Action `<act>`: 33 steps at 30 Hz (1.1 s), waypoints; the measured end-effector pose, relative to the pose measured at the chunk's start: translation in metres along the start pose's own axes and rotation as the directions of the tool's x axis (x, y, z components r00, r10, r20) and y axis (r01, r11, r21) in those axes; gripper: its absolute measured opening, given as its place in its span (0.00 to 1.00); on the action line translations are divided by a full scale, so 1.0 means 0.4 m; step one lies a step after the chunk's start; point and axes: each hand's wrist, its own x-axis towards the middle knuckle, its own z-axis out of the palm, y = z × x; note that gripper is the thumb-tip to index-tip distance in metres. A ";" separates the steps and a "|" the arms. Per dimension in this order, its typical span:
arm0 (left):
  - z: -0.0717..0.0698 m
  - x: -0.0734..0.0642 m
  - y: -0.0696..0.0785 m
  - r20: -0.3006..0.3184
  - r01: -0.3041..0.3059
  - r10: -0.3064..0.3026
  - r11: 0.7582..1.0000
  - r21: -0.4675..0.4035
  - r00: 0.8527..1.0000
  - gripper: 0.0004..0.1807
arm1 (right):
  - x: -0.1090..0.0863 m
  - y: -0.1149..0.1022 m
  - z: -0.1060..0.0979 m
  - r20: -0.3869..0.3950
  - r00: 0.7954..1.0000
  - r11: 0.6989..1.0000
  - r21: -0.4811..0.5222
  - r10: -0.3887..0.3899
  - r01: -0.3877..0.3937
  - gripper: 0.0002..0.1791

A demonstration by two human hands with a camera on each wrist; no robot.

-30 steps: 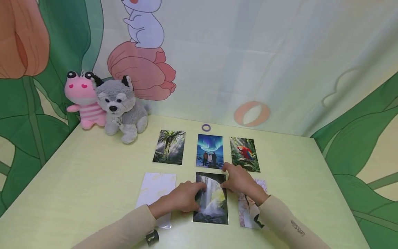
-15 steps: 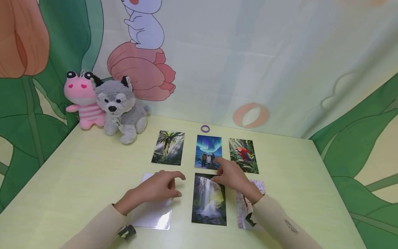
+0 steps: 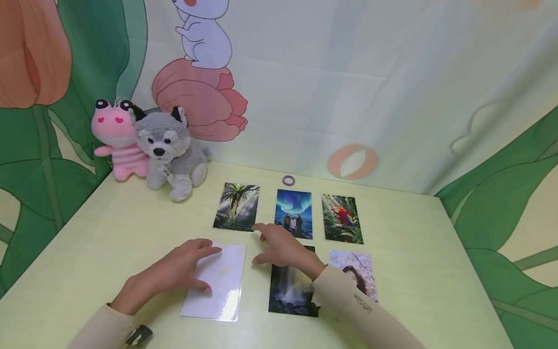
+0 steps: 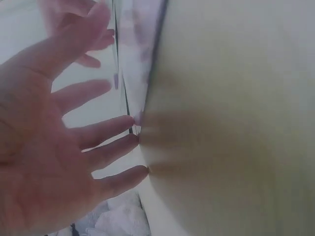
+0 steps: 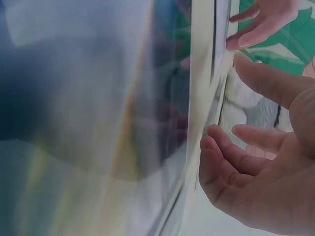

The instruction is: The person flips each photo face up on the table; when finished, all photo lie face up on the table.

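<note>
In the head view, my left hand (image 3: 174,269) is spread with its fingertips over the left part of a white, glossy, face-down card (image 3: 224,281). The left wrist view shows that hand (image 4: 59,142) with fingers straight and its fingertips near the card's edge (image 4: 144,59). My right hand (image 3: 283,249) reaches left above the waterfall photo (image 3: 289,295), covering its upper part, with thumb and fingers apart and nothing between them. From the right wrist, the same hand (image 5: 256,172) hovers beside the glossy photo (image 5: 98,128).
Behind lie a palm-like plant photo (image 3: 237,207), an aurora photo (image 3: 294,208) and a parrot photo (image 3: 343,218). A blossom portrait (image 3: 355,269) lies partly under the right sleeve. A purple ring (image 3: 288,181), a husky plush (image 3: 170,150) and a pink frog plush (image 3: 119,145) stand farther back.
My left hand has let go of the waterfall photo and moved left to the white card. My right hand has left that photo's upper right corner and swung left across it.
</note>
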 end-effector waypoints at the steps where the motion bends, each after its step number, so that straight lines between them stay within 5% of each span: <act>1: 0.001 -0.006 -0.001 0.024 -0.002 0.002 1.000 0.001 1.000 0.48 | 0.009 -0.009 0.007 0.013 1.000 1.000 0.010 0.004 -0.004 0.44; 8: 0.009 -0.037 0.005 0.162 0.021 -0.024 1.000 0.019 0.986 0.64 | 0.055 -0.050 0.040 0.002 1.000 1.000 -0.012 0.006 -0.006 0.44; 22: 0.019 -0.041 0.013 0.131 0.002 -0.007 0.999 0.041 0.991 0.66 | 0.076 -0.082 0.056 -0.017 1.000 0.988 -0.151 -0.003 0.000 0.37; 27: 0.019 -0.039 0.015 0.140 0.003 -0.009 0.999 0.042 0.990 0.66 | 0.083 -0.077 0.053 -0.031 0.999 0.998 -0.065 0.011 -0.013 0.33; 33: 0.017 -0.038 0.016 0.148 0.021 -0.027 0.999 0.043 0.989 0.66 | 0.092 -0.065 0.057 -0.058 0.997 0.971 0.236 0.041 -0.027 0.31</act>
